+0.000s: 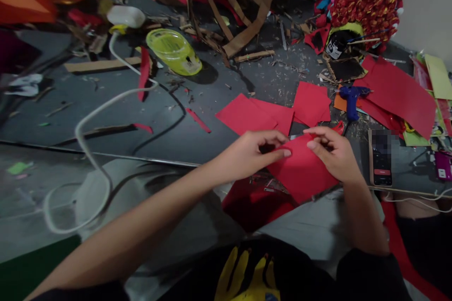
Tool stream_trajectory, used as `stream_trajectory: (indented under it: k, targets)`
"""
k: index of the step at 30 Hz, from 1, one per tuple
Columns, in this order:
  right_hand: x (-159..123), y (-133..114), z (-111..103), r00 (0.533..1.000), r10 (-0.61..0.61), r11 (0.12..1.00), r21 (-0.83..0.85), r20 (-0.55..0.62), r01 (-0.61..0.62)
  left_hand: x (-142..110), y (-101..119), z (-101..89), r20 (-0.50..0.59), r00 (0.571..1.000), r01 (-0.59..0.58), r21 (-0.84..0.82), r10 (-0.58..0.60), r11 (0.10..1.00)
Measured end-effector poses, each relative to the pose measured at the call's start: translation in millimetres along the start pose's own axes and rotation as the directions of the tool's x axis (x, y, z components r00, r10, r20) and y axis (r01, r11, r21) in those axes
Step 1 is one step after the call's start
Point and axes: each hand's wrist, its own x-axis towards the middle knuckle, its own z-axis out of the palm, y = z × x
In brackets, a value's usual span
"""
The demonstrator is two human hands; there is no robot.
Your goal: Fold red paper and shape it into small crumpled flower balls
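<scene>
A red paper sheet point(300, 169) is held between my two hands at the table's front edge, above my lap. My left hand point(259, 150) pinches its left edge between thumb and fingers. On the sheet's upper right edge, my right hand point(330, 150) closes with thumb on top. More red paper pieces point(243, 115) lie flat just beyond my left hand. Another small stack of red paper squares point(310, 101) rests beyond my right hand. Below the sheet, a larger red piece point(243, 202) lies across my lap.
Right of my hands are a blue glue gun point(351, 101), a phone point(381, 157) and large red sheets point(402, 91). A yellow-green plastic tub point(174, 51) lies tilted at the back left. A white cable point(81, 124) loops over the table's front edge. Cardboard strips point(247, 33) stand at the back.
</scene>
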Motion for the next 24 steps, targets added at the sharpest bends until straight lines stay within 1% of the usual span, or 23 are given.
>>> stream_trajectory:
  k: [1,2,4,5,7,8,9,10,11,12,13,14,15,17,21,24]
  targets:
    - [-0.9,0.2,-1.5,1.0,0.019,0.999,0.038,0.018,-0.02,0.9,-1.0,1.7,0.008,0.999,0.038,-0.068,-0.038,0.997]
    - [-1.7,1.2,-3.7,0.999,0.038,0.996,0.077,0.038,-0.041,2.5,-2.9,1.5,-0.024,0.997,0.064,-0.124,-0.068,0.99]
    - [-3.2,4.9,-8.1,0.995,0.062,0.986,0.151,0.072,-0.072,6.5,-8.0,-3.0,-0.145,0.983,0.079,-0.201,-0.11,0.976]
    - [-3.8,7.1,-9.2,0.995,0.065,0.98,0.182,0.078,-0.078,8.3,-10.6,-6.1,-0.21,0.97,0.076,-0.211,-0.121,0.975]
    - [-4.8,10.7,-8.4,0.997,0.053,0.973,0.224,0.051,-0.063,10.3,-14.2,-10.9,-0.348,0.932,0.048,-0.149,-0.098,0.988]
    - [-5.2,11.8,-6.7,0.999,0.04,0.973,0.226,0.024,-0.045,10.1,-15.1,-11.9,-0.413,0.91,0.018,-0.07,-0.045,0.997]
    - [-5.6,12.4,-4.4,1.0,0.021,0.977,0.211,-0.005,-0.019,9.1,-15.3,-11.9,-0.455,0.89,-0.022,0.038,0.037,0.999]
    - [-5.9,12.4,-1.9,0.999,-0.007,0.983,0.183,-0.032,0.012,7.5,-15.2,-11.0,-0.466,0.873,-0.075,0.161,0.143,0.984]
    - [-6.2,11.9,0.3,0.998,-0.039,0.988,0.148,-0.052,0.046,5.5,-14.7,-9.5,-0.434,0.865,-0.137,0.278,0.251,0.951]
    - [-6.3,11.2,2.0,0.995,-0.074,0.99,0.113,-0.063,0.08,3.4,-14.3,-7.6,-0.368,0.864,-0.203,0.371,0.344,0.906]
    - [-6.4,10.5,3.2,0.992,-0.111,0.989,0.089,-0.068,0.117,1.4,-13.8,-5.6,-0.286,0.866,-0.265,0.432,0.409,0.862]
    - [-6.4,9.7,3.8,0.987,-0.148,0.985,0.078,-0.069,0.153,-0.4,-13.5,-3.6,-0.215,0.868,-0.311,0.466,0.447,0.828]
    - [-6.4,9.2,4.0,0.982,-0.177,0.98,0.076,-0.066,0.182,-1.7,-13.3,-1.8,-0.164,0.871,-0.338,0.484,0.463,0.807]
    - [-6.4,8.9,4.1,0.977,-0.206,0.973,0.098,-0.062,0.211,-2.9,-12.9,0.8,-0.112,0.882,-0.344,0.508,0.457,0.79]
    - [-7.4,10.6,6.0,0.984,-0.174,0.97,0.168,-0.031,0.177,-2.8,-12.1,3.2,-0.072,0.911,-0.319,0.5,0.406,0.805]
    - [-8.6,12.1,8.4,0.989,-0.146,0.973,0.175,-0.029,0.149,-3.4,-12.6,3.4,-0.069,0.913,-0.318,0.497,0.402,0.807]
